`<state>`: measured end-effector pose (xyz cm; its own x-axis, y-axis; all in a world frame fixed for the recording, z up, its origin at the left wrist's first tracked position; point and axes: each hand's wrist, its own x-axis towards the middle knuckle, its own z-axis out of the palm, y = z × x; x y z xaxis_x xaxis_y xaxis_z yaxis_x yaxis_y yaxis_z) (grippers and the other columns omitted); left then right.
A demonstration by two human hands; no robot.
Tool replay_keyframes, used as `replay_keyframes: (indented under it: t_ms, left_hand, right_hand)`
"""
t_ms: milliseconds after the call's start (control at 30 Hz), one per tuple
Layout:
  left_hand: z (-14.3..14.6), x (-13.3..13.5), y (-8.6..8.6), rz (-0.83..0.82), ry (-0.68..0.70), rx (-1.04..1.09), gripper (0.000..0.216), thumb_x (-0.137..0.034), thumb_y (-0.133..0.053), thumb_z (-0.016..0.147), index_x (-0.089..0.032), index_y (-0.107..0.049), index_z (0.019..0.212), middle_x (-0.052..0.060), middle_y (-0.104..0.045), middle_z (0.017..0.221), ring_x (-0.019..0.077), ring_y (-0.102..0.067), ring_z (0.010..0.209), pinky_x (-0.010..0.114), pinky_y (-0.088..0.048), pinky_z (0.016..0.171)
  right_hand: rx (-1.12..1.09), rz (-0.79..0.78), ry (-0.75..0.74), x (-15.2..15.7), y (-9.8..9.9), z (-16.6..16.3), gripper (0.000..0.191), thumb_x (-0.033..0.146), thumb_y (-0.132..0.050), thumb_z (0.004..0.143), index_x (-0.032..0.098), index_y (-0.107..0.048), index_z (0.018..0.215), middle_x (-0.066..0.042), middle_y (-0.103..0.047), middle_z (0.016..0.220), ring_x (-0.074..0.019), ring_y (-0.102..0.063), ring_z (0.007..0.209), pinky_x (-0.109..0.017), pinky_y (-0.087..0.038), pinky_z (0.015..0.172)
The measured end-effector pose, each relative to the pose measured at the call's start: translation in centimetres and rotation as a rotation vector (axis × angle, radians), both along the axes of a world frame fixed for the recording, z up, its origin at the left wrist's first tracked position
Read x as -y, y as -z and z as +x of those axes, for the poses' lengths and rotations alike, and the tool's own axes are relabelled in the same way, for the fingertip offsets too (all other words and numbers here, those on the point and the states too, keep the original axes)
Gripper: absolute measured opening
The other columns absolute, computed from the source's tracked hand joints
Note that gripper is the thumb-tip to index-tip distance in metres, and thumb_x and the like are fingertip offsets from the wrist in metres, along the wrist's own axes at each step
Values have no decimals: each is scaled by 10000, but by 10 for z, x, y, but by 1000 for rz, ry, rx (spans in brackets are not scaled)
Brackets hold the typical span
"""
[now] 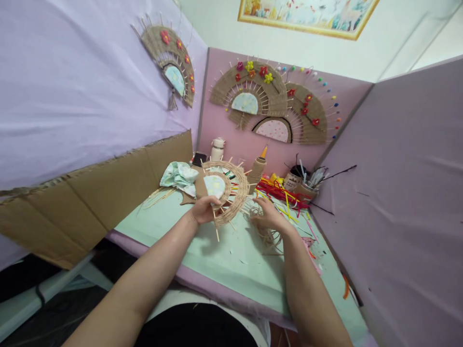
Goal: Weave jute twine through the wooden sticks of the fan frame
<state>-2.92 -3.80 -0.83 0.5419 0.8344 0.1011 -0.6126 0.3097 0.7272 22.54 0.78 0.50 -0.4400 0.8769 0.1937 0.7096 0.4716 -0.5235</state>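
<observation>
My left hand [205, 210] is closed around the lower inner edge of a fan [237, 200] woven from tan twine on thin wooden sticks. A pale patterned half-round piece [214, 186] covers the fan's centre, and stick ends poke out past the weave. To the right of the fan, my right hand [269, 215] is raised with curled fingers at a tangle of loose twine [269, 236]. Strands of it run by the thumb and fingers, and the hand seems to hold them. The exact grip of the fingertips is partly hidden.
Behind the fan stand a twine spool [258, 169] and a white bottle [218, 149]. A crumpled patterned cloth [179, 178] lies left. Red and yellow craft stems [285, 193] and a container of tools [307, 185] fill the right back. Cardboard [90, 193] edges the left; decorated fans [267, 96] hang behind.
</observation>
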Motion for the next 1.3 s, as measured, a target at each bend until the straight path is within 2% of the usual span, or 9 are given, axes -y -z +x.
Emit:
replay_keyframes:
  t_ms: [167,267,367,467,633,733,833,1100,1300]
  left_hand:
    - [0,-1,4,-3,5,-53,469,-144,-533,611,-78,-591,1072,95,-685,855,183,-636,700,308,-479,679]
    - [1,-1,3,-7,20,-98,484,-144,-532,611,-71,-587,1086,101,-687,855,174,-633,699,278,-473,654]
    - [3,0,2,-5,69,-158,504,-150,-528,618,-78,-577,1114,99,-688,862,170,-633,688,263,-467,631]
    - [4,1,2,-16,62,-210,510,-161,-526,620,-72,-574,1120,102,-689,857,164,-628,654,270,-473,636]
    - [6,4,-1,-13,81,-275,497,-161,-532,616,-92,-580,1106,105,-688,890,171,-635,659,276,-482,640]
    - [8,6,-4,-16,82,-300,467,-148,-532,615,-104,-592,1075,97,-688,880,174,-637,663,278,-486,639]
    - [9,7,-6,-18,68,-297,457,-142,-537,606,-90,-595,1057,102,-690,844,185,-639,676,286,-488,648]
    - [7,5,-4,-11,86,-288,522,-140,-530,605,-74,-570,1121,109,-696,853,165,-629,642,264,-475,612]
    - [6,4,-3,29,85,-242,540,-145,-523,614,-62,-559,1147,111,-696,867,153,-620,608,261,-474,603]
  right_hand:
    - [-656,52,-81,14,-30,-2,407,226,-589,733,224,-565,1139,-71,-558,1222,-214,-494,1158,-423,-321,1042]
    - [-1107,-40,-171,24,-40,-15,288,276,-559,791,241,-575,1077,-44,-589,1183,-189,-527,1134,-403,-357,1028]
    - [-1292,-194,-213,31,-37,-29,249,351,-565,806,251,-575,1034,-34,-596,1161,-184,-532,1134,-381,-393,1000]
    - [-1349,-248,-190,34,-24,-39,254,407,-576,798,241,-567,990,-41,-617,1085,-173,-564,1072,-356,-437,938]
    - [-1337,-182,-95,34,0,-45,211,432,-551,807,250,-522,909,-7,-617,891,-142,-599,855,-296,-491,748]
    - [-1271,-311,-107,34,8,-45,226,464,-517,824,244,-529,875,6,-593,805,-129,-580,701,-259,-485,617]
    - [-1252,-460,-191,33,11,-44,255,484,-531,814,235,-554,865,13,-573,747,-116,-556,628,-244,-471,573]
    - [-1216,-535,-196,31,7,-35,219,375,-717,678,223,-601,784,31,-578,698,-83,-519,572,-213,-446,573]
    - [-1134,-415,-158,27,9,-30,245,399,-713,659,196,-613,753,42,-508,588,-66,-408,482,-188,-349,455]
